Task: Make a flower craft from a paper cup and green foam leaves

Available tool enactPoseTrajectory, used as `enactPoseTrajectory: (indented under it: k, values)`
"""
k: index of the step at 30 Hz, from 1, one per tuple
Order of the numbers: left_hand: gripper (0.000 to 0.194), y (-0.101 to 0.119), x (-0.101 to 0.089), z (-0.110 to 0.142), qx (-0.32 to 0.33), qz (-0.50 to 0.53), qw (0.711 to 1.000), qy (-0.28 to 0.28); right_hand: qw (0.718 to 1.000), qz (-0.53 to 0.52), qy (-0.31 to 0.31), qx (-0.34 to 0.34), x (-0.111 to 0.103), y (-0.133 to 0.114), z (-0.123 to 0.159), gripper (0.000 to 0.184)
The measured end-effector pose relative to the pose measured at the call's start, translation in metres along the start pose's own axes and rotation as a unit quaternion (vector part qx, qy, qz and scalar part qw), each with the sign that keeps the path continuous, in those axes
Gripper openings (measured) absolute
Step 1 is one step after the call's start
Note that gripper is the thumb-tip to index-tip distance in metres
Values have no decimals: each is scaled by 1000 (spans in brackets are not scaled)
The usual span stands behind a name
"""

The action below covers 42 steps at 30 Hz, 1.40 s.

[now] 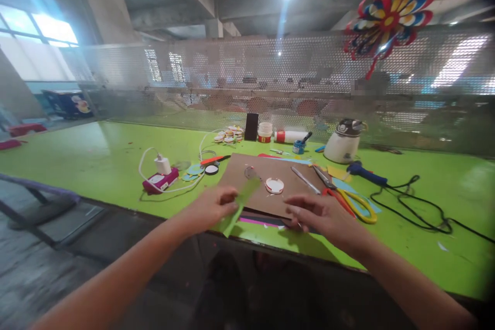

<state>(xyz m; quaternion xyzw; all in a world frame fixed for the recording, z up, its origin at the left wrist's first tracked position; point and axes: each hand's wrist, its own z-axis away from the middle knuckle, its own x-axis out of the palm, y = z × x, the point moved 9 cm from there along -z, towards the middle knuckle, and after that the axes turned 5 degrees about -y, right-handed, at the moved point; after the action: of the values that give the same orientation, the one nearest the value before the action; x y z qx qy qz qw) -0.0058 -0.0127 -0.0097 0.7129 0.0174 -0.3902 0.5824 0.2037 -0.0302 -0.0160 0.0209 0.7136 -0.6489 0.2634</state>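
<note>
Between its thumb and fingers my left hand (211, 209) pinches a strip of green paper (242, 205), which slants upward and is slightly blurred. My right hand (319, 214) hovers by the near right edge of a brown cardboard sheet (240, 167), fingers partly curled and apart; nothing shows in them. On the cardboard lies a white disc with red-orange edge marks (274, 185), with small paper scraps just below it. A silver pen-like tool (305, 180) rests right of the disc. Scissors with red and yellow handles (361, 206) lie beyond my right hand.
A glue gun (367, 172) with a looping black cable lies right, near a white kettle (342, 142). Left are a purple power socket (160, 181) with a charger and an orange cutter (212, 160). A phone (251, 127) stands behind, beside stacked discs (230, 135).
</note>
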Motion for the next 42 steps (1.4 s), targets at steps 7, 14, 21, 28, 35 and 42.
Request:
enactPoseTrajectory:
  k: [7,14,21,28,35,42]
  values:
    - [25,17,36,-70,4,81,982,-171,996,6,-46,-73,-4,-25,-53,32]
    - [24,20,18,-129,-8,244,963,-114,989,-128,38,-62,-45,7,-92,30]
    - [28,-4,23,-154,-25,296,955,-26,970,-226,86,-12,-62,43,-97,31]
    - [31,-1,31,-138,-21,315,948,-48,956,-280,85,-2,-58,50,-93,30]
    - [31,1,36,-132,-26,348,936,-34,954,-288,78,-7,-57,39,-85,28]
    - [24,7,34,-128,-7,358,933,-33,954,-286,84,-25,-65,37,-82,21]
